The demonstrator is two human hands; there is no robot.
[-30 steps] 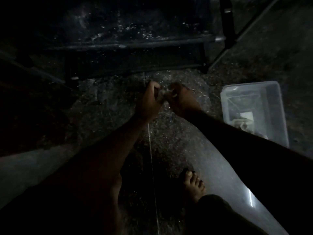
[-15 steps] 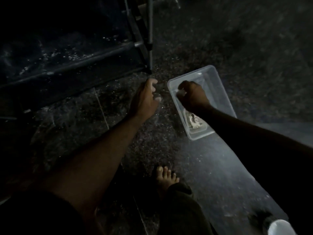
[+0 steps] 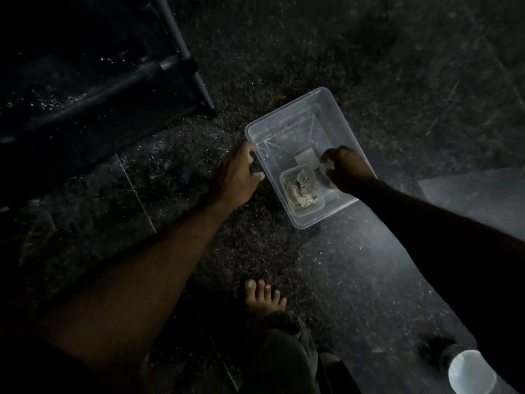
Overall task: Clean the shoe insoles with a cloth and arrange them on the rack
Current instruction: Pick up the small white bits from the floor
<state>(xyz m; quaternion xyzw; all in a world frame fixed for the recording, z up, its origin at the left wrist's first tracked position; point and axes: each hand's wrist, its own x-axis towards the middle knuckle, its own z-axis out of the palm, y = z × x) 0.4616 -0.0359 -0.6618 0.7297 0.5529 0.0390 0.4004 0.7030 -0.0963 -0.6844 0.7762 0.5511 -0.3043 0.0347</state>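
A clear plastic tub (image 3: 287,122) stands on the dark speckled floor. Inside it sits a smaller clear container (image 3: 308,210) with a crumpled pale cloth (image 3: 301,186). My right hand (image 3: 345,170) hovers over the tub's right side and grips a small pale object (image 3: 326,166); I cannot tell what it is. My left hand (image 3: 235,174) hangs just left of the tub's near-left rim, fingers loosely curled and holding nothing. The dark rack (image 3: 93,89) stands at the upper left. No insole is visible in the gloom.
The rack's grey metal post (image 3: 184,52) slants down to the floor near the tub. My bare foot (image 3: 262,301) rests below the tub. A round white-topped object (image 3: 471,372) sits at the bottom right. The scene is very dark.
My right hand has moved from in front of the rack to over the tub with the small pale object. My left hand has let go and followed to the tub's edge.
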